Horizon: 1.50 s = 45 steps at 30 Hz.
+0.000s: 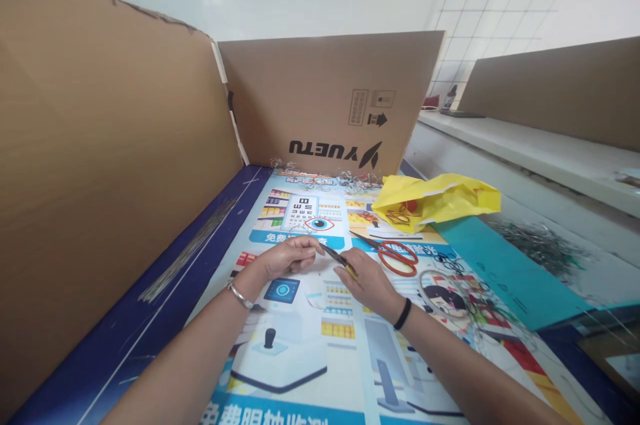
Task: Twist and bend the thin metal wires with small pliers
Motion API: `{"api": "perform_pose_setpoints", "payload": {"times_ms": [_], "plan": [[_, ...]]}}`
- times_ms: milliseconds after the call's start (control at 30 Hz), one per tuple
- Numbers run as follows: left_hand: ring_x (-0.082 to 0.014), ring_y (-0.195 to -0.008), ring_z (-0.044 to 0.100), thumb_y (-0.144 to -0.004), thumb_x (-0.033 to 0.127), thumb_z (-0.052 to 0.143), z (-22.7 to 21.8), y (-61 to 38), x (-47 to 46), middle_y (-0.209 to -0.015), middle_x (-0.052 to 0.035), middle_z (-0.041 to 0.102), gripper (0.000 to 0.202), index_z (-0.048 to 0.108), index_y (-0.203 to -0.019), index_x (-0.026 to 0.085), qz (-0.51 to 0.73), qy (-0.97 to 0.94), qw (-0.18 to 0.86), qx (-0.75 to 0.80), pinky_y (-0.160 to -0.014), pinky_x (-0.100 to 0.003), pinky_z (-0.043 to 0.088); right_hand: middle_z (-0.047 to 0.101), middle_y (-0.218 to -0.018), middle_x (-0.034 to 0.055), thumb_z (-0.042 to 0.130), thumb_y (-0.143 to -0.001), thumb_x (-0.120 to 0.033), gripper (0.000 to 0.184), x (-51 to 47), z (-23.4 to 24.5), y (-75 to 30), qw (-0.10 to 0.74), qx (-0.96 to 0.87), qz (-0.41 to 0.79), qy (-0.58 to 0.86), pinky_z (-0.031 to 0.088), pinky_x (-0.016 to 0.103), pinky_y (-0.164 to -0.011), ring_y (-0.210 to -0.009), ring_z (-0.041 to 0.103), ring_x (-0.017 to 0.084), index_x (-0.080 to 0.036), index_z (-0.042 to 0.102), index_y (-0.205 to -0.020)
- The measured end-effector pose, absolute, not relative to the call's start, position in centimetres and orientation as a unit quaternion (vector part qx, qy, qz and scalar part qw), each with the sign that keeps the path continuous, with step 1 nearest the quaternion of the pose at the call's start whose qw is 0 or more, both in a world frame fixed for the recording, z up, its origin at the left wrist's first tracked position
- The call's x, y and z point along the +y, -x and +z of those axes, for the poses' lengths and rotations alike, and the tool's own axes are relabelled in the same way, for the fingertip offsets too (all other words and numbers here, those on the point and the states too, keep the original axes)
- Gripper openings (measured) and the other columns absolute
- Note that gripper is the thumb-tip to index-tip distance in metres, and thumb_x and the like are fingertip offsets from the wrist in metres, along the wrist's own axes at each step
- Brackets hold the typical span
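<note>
My right hand (369,283) is closed around pliers (338,258) with yellow handles, whose dark jaws point up and left. Close to the jaw tips, my left hand (294,257) is pinched with its fingers curled; whatever it holds is too small to make out. Both hands are above a printed poster sheet (280,351). Just beyond my right hand lie scissors (397,258) with orange-red handles, their blades toward the upper left. To the right of that hand, a coil of pale wire (440,295) rests on the sheet.
Cardboard panels (310,98) stand at the back and left. A bundle of straight thin wires (187,251) lies at left. Tangled wire bits (357,180) sit by the back panel. At right are a yellow bag (450,195), a teal sheet (505,271) and a wire heap (543,248).
</note>
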<state>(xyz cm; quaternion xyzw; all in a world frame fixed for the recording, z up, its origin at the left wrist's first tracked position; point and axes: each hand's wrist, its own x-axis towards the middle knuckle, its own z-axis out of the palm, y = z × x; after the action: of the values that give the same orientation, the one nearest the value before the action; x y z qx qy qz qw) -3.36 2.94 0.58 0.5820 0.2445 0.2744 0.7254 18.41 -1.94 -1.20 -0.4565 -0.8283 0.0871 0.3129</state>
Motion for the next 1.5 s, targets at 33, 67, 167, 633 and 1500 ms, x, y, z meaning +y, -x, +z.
{"api": "perform_pose_setpoints", "payload": {"times_ms": [33,67,167,633,1500], "plan": [[-0.0037,-0.04,0.021,-0.074,0.035,0.06,0.5,3.4,3.0,-0.05,0.0067,0.035,0.026,0.057,-0.09,0.014,0.272,-0.58,0.73,0.238,-0.041,-0.019,0.01,0.055,-0.083,0.0053,0.044,-0.086,-0.032,0.017,-2.0,-1.2,-18.4,0.315,-0.83,0.085,0.453,0.042,0.029,-0.071,-0.079,0.052,0.017,-0.018,0.051,-0.091],[-0.0037,-0.04,0.021,-0.074,0.034,0.06,0.5,3.4,3.0,-0.05,0.0069,0.034,0.025,0.057,-0.09,0.014,0.269,-0.577,0.735,0.233,-0.041,-0.019,0.01,0.055,-0.083,0.0053,0.044,-0.086,-0.032,0.017,-2.0,-1.2,-18.4,0.315,-0.831,0.082,0.451,0.042,0.029,-0.071,-0.079,0.052,0.017,-0.018,0.051,-0.091],[-0.0037,-0.04,0.019,-0.074,0.033,0.061,0.5,3.5,3.0,-0.049,0.0072,0.032,0.025,0.058,-0.09,0.015,0.26,-0.572,0.743,0.23,-0.041,-0.019,0.01,0.054,-0.081,0.0048,0.043,-0.087,-0.033,0.017,-2.1,-1.2,-18.4,0.314,-0.835,0.074,0.446,0.042,0.028,-0.069,-0.077,0.051,0.016,-0.018,0.051,-0.09],[-0.0036,-0.04,0.019,-0.074,0.033,0.062,0.0,3.6,3.2,-0.047,0.0079,0.03,0.026,0.058,-0.092,0.014,0.242,-0.563,0.758,0.224,-0.041,-0.019,0.011,0.054,-0.08,0.0046,0.041,-0.087,-0.034,0.018,-2.2,-1.2,-18.6,0.275,-0.844,0.052,0.458,0.04,0.026,-0.063,-0.073,0.052,0.016,-0.018,0.048,-0.088],[0.0001,-0.033,0.024,-0.073,0.011,0.05,3.3,-0.7,0.3,-0.05,0.0075,0.039,0.006,0.047,-0.076,0.014,0.371,-0.309,0.813,0.326,-0.035,-0.013,0.016,0.052,-0.078,0.0076,0.037,-0.09,-0.032,0.02,-1.4,-0.6,-18.4,0.149,-0.782,-0.296,0.528,0.026,0.031,-0.059,-0.074,0.044,0.021,-0.017,0.051,-0.086]]}}
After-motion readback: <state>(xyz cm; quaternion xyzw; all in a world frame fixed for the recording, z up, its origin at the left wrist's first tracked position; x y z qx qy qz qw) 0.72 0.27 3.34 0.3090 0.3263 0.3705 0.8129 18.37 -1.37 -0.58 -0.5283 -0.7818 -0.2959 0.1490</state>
